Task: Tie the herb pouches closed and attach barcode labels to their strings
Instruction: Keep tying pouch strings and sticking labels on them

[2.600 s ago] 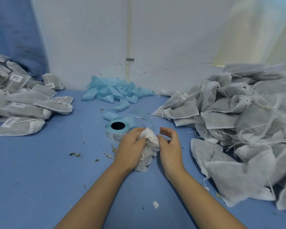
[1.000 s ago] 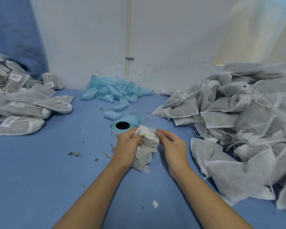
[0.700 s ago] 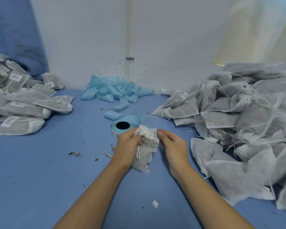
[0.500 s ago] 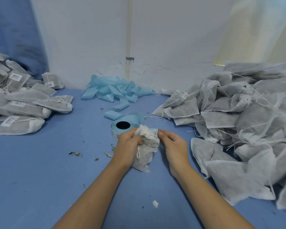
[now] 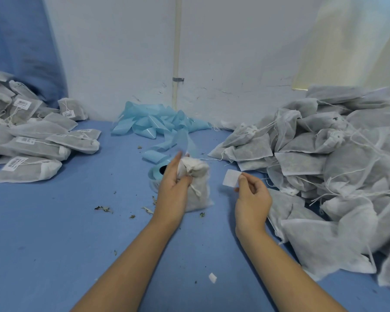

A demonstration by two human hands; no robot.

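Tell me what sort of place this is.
Probably a small hand-packing station for herbal goods. A heap of unlabelled pouches sits to the right, barcoded pouches are stacked to the left, and a label roll trails blue backing strip over a blue-covered table.

On the worktop point(image 5: 54, 221), labelled pouches point(image 5: 32, 145) lie far left, untied pouches point(image 5: 324, 165) heap right, backing strip point(image 5: 158, 124) sits behind the label roll point(image 5: 154, 175) (centre, partly hidden).

L hand point(image 5: 175, 188) grips pouch point(image 5: 196, 185) — R hand point(image 5: 252, 199) pinches label point(image 5: 231, 178).
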